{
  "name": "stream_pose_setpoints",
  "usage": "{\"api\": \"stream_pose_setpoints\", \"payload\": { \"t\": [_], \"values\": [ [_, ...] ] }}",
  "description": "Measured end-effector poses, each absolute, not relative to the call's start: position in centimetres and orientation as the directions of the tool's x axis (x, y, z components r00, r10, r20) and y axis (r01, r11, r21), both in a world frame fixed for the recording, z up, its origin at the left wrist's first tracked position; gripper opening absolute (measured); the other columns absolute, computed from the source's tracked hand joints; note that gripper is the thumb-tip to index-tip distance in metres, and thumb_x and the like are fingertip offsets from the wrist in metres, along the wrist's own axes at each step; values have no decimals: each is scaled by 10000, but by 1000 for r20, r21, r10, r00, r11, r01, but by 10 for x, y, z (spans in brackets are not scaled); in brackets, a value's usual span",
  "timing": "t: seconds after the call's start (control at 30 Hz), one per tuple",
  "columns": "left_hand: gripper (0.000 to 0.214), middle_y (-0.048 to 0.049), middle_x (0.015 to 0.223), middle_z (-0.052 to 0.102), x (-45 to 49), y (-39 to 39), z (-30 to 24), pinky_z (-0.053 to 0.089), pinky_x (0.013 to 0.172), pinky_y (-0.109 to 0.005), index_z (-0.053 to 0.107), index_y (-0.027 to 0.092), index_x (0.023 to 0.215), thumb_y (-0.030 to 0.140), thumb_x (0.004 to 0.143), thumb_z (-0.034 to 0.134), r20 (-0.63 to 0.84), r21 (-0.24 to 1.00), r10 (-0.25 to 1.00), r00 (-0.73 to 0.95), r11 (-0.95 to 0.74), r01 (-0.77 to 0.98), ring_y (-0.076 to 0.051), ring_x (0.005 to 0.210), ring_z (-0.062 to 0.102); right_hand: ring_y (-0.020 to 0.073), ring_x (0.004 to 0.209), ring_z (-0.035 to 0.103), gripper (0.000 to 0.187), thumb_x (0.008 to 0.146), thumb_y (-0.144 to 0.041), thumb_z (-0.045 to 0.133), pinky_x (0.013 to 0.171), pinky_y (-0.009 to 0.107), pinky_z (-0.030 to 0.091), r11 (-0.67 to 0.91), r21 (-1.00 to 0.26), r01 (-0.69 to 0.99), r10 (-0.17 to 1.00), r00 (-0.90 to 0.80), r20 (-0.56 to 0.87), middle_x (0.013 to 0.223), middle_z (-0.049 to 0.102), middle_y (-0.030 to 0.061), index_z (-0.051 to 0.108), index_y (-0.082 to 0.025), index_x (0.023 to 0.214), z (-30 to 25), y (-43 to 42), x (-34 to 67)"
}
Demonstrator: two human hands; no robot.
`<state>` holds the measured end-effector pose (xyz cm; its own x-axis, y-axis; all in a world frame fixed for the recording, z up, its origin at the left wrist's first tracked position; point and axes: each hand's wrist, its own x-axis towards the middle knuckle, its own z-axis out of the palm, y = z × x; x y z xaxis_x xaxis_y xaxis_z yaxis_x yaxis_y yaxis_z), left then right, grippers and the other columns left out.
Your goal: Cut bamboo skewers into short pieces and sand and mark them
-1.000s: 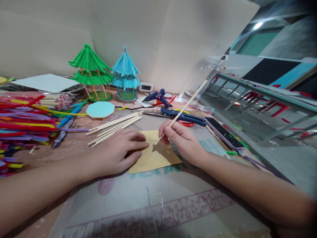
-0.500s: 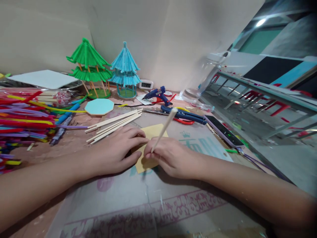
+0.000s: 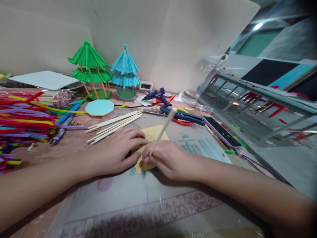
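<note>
My right hand is closed round a pale wooden stick, which leans up and to the right. Its lower end is hidden behind my fingers, over a yellow square of paper. On the paper's left side rests my left hand, palm down, with thumb and fingers apart and nothing held. Just beyond that hand lies a small bundle of similar wooden sticks. Under both hands and the paper is a translucent printed sheet.
Behind stand a green pagoda model and a blue one, near a glue gun. A light-blue octagon and colourful pipe cleaners lie left. Pliers-like blue handles, a phone and a clear jug are right.
My right hand and the stick have shifted very slightly down and left over the paper. My left hand stays in place. The camera view has tilted a little.
</note>
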<state>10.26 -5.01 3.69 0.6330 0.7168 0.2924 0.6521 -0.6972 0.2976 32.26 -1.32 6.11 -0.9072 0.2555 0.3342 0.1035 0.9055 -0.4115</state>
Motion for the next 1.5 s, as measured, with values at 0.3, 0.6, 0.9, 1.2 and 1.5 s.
{"api": "stream_pose_setpoints", "payload": {
  "t": [0.3,0.6,0.9,1.2,1.5],
  "values": [
    [232,-100,1242,604,103,-50,36,430,1030,-445,657,210,1104,282,959,491,316,305,715,624,-699,647,-271,1176,537,193,838,665,195,970,-167,427,793,320,540,889,-429,159,319,-888,331,892,719,82,593,-188,871,58,-10,320],
    [229,-99,1220,614,103,-50,36,432,1022,-451,660,211,1102,286,961,497,320,306,713,623,-701,645,-272,1163,543,190,835,663,177,956,-146,451,795,319,538,879,-428,212,354,-890,287,887,714,81,604,-183,875,59,-10,319],
    [233,-101,1241,602,103,-51,36,426,1032,-452,648,206,1110,290,968,484,318,309,709,630,-705,638,-271,1181,532,184,855,665,190,959,-146,438,801,306,540,879,-461,118,285,-907,311,905,720,76,614,-184,896,59,-11,318],
    [233,-100,1239,604,103,-51,37,431,1017,-447,648,210,1117,290,966,490,315,309,711,629,-703,640,-270,1174,532,194,865,663,160,941,-131,471,813,317,528,889,-431,151,297,-908,295,919,719,78,611,-187,888,58,-10,317],
    [259,-93,1228,609,102,-50,35,435,1009,-415,643,210,1180,260,965,507,318,334,721,616,-693,639,-242,1160,531,123,622,642,205,965,-401,586,628,238,523,-15,-986,-168,688,-717,112,713,688,-1,545,-206,917,47,10,320]
  ]
}}
